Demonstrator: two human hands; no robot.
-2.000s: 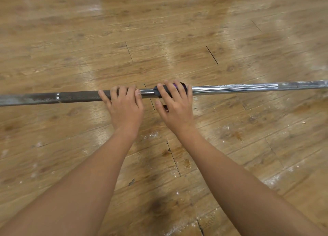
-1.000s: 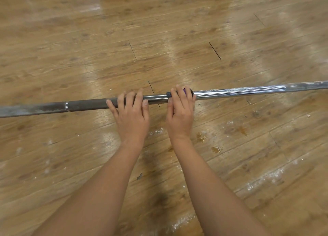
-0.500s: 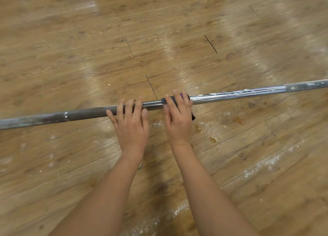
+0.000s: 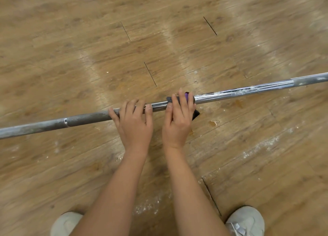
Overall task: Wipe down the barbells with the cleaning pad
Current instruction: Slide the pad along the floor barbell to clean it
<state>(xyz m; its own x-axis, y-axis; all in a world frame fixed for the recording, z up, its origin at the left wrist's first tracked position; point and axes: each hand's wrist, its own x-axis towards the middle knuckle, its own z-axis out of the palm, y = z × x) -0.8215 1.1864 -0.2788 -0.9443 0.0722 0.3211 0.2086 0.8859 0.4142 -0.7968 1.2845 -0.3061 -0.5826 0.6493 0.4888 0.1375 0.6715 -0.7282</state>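
— Grey steel, folks: a long grey steel barbell (image 4: 158,106) runs right across the view, low on the left and climbing to the right, above a brown wood-plank floor (image 4: 177,40).

— And both hands are on it, close to its middle. What's the left hand (image 4: 134,124) doing?

— It's on bare bar, fingers draped over the top and curled down the far side, thumb tip lying along the metal. It sits right where the dark knurled stretch gives way to smooth shiny steel.

— And the right hand (image 4: 178,120)?

— Just beside it, with a short gap of bright bar between the two. It's clamped over a dark grey cleaning pad with a purple patch (image 4: 195,113). The pad is wrapped round the bar under those fingers; purple peeks out past the fingertips, and a dark corner pokes out below the hand on the right.

— So the pad is on the bar, under the right palm.

— Exactly. Further right, the chrome section shows white streaks along it. Far left, past a thin silver ring, the bar looks dull and blotchy.

— The floor has seen some action too.

— White powdery smears (image 4: 262,145) lie scattered near the arms and off to the right, and there's a small orange-brown blotch (image 4: 213,123) just right of the pad.

— Feet?

— Two pale shoes at the bottom edge, the left shoe (image 4: 65,223) and the right shoe (image 4: 245,219), planted well apart outside the forearms.
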